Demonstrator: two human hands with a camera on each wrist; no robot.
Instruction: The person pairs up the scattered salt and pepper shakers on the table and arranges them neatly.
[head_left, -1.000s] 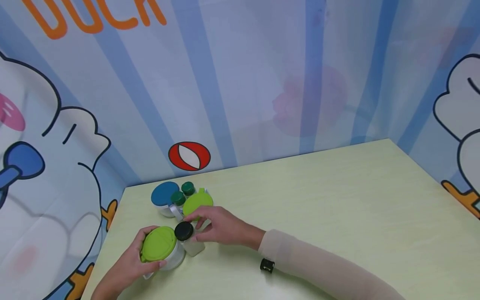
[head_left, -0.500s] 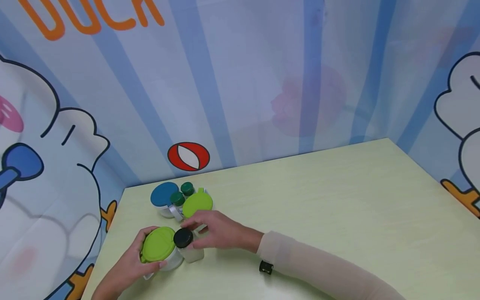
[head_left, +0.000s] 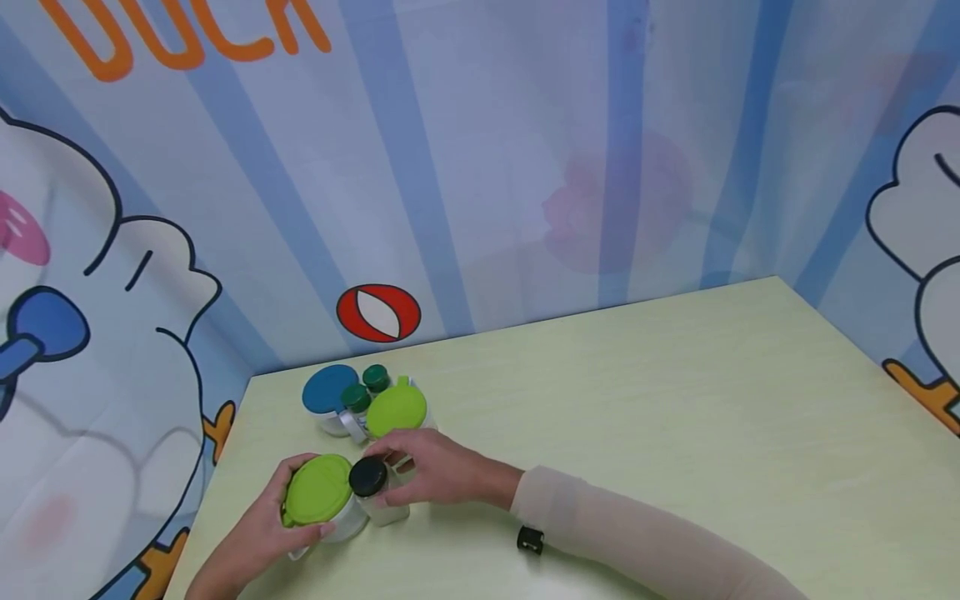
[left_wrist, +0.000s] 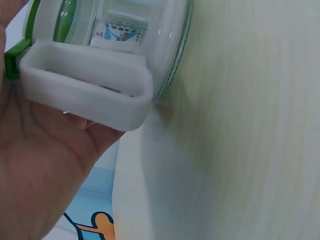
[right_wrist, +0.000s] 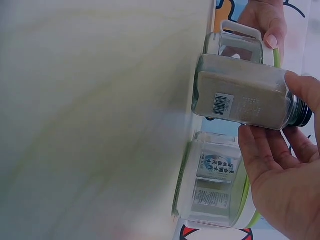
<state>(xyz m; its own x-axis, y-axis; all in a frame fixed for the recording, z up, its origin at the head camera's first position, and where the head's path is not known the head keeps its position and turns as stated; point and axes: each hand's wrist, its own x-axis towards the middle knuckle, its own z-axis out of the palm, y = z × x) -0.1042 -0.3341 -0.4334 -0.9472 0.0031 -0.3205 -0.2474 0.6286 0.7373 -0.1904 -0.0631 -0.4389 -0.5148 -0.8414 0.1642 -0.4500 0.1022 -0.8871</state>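
On the near left of the table, my left hand (head_left: 258,525) grips a clear jar (head_left: 318,492) with a lime-green lid, thumb on its near side. A white handle (left_wrist: 85,85) on that jar shows in the left wrist view. Right beside it stands a square clear spice bottle (right_wrist: 240,92) with a black cap (head_left: 368,477) and tan powder inside. My right hand (head_left: 431,468) holds this bottle near its cap, thumb on one side and fingers on the other. The right wrist view shows a barcode label on the bottle.
Behind my hands sit a blue-lidded jar (head_left: 330,390), a second lime-lidded jar (head_left: 397,410) and two small green-capped bottles (head_left: 377,377). A small black object (head_left: 531,540) lies by my right sleeve. A printed cloth backdrop (head_left: 525,167) borders the table (head_left: 637,417).
My right hand and the black-capped bottle have shifted slightly toward me along the green-lidded jar's side. My left hand and its jar have stayed in place.
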